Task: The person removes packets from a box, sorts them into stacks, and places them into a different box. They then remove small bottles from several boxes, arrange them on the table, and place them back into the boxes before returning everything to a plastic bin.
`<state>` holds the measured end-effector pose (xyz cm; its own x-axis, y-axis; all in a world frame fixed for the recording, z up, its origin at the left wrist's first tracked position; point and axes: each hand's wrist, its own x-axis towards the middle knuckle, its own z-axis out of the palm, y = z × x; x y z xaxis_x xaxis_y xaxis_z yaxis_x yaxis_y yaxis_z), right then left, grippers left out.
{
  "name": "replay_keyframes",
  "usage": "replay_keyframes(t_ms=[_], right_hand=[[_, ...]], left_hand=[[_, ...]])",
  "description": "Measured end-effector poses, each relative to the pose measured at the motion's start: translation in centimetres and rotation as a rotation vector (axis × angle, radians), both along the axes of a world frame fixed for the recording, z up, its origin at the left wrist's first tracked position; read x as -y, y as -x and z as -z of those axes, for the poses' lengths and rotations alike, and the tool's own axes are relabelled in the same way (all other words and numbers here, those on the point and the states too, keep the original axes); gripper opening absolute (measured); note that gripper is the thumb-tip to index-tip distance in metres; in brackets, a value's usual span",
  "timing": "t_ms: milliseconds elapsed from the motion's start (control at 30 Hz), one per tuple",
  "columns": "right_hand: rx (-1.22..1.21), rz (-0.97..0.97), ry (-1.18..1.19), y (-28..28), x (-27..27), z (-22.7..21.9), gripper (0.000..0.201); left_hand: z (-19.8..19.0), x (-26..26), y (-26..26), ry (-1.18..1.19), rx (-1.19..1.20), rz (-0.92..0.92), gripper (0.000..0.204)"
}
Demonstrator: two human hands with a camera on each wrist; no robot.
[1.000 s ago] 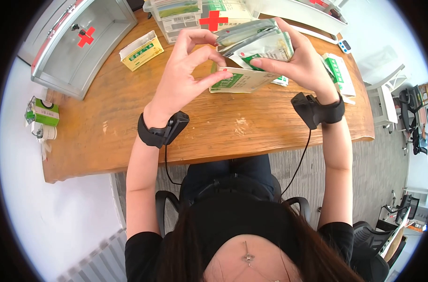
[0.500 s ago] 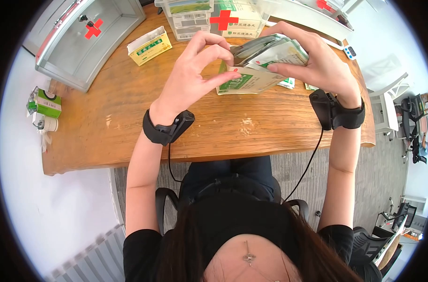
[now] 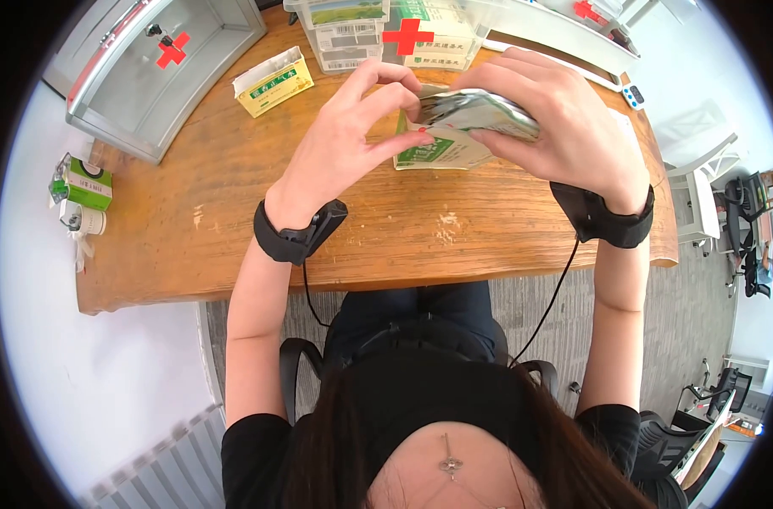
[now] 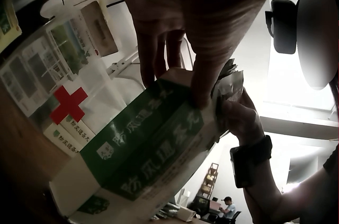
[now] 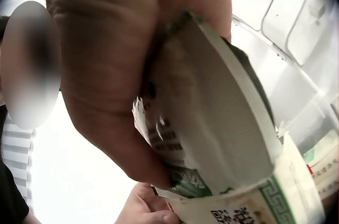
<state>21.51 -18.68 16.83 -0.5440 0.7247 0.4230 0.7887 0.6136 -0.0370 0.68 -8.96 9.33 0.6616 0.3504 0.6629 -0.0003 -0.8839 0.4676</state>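
In the head view a white-and-green medicine box (image 3: pixel 467 155) stands tilted over the table, its top open. My left hand (image 3: pixel 340 144) pinches its left end between thumb and fingers. A bundle of foil sachets (image 3: pixel 479 109) stands partly inside the box opening. My right hand (image 3: pixel 564 127) grips the sachets from the right, thumb on the near side and fingers over the far side. In the right wrist view the sachets (image 5: pixel 217 102) sit down in the box mouth. The left wrist view shows the box's green printed panel (image 4: pixel 153 128) below my left thumb.
An open yellow box (image 3: pixel 276 83) lies at the back left, beside a clear-fronted cabinet (image 3: pixel 140 110) with a red cross. Behind my hands stands a clear plastic bin (image 3: pixel 344 38) of medicine boxes. A green-and-white box (image 3: pixel 89 182) sits at the table's left edge.
The right hand has closed further over the sachets, and the bundle now sits lower in the box. The left hand keeps its pinch on the box. The head view has shifted slightly.
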Motion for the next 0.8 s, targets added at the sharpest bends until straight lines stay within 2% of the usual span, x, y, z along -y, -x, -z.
replay_keyframes(t_ms=[200, 300, 367, 400, 467, 567, 667, 800], right_hand=[[0.054, 0.035, -0.04, 0.8, -0.9, 0.5, 0.035], [0.074, 0.057, -0.037, 1.0, -0.6, 0.4, 0.033], [0.053, 0.038, -0.064, 1.4, -0.6, 0.6, 0.033], [0.033, 0.017, -0.091, 1.5, -0.6, 0.6, 0.034], [0.054, 0.051, -0.074, 1.5, -0.5, 0.6, 0.036], [0.05, 0.063, -0.086, 1.4, -0.6, 0.8, 0.038], [-0.021, 0.043, -0.094, 1.2, -0.6, 1.1, 0.04], [-0.11, 0.015, -0.068, 0.0, -0.3, 1.5, 0.046]], left_hand=[[-0.3, 0.5, -0.1, -0.111, -0.016, 0.015, 0.027], [0.0, 0.6, -0.3, -0.027, 0.016, 0.031, 0.035], [-0.1, 1.2, -0.8, 0.185, 0.201, 0.059, 0.042], [-0.6, 1.4, -0.8, 0.186, 0.2, 0.061, 0.042], [-1.8, 1.7, -0.7, 0.207, -0.009, -0.101, 0.041], [-1.8, 1.7, -0.7, 0.107, -0.117, -0.143, 0.04], [-2.1, 2.0, -0.6, 0.001, -0.161, -0.215, 0.041], [-2.0, 2.1, -0.7, -0.055, -0.123, -0.213, 0.039]])
